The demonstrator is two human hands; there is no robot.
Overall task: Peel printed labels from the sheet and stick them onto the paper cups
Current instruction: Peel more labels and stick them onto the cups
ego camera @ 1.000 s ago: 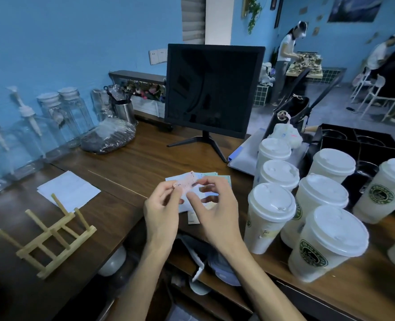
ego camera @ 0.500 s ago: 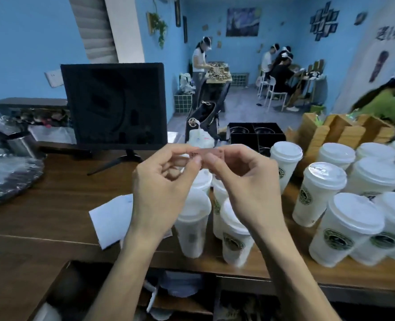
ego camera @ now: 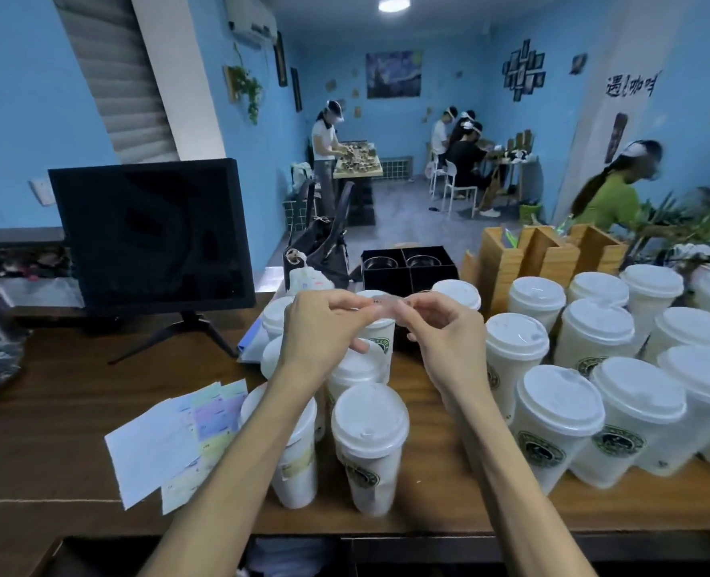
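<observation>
Between both hands I hold a small peeled label (ego camera: 386, 306) above the cups. My left hand (ego camera: 324, 331) pinches its left end and my right hand (ego camera: 445, 331) pinches its right end. Several white lidded paper cups with green logos stand below and around; the nearest (ego camera: 368, 443) is under my wrists, another (ego camera: 293, 456) beside my left forearm bears a yellowish label. The label sheets (ego camera: 203, 426) lie on the wooden counter (ego camera: 53, 451) to the left, on white paper.
More lidded cups (ego camera: 636, 414) crowd the counter's right side. A black monitor (ego camera: 153, 235) stands at back left, a black compartment box (ego camera: 407, 268) and wooden holders (ego camera: 549, 251) behind the cups. People work in the room beyond.
My view swung right from the label sheets to the cups. My hands lifted the peeled label off the sheets and now hold it stretched above the cups.
</observation>
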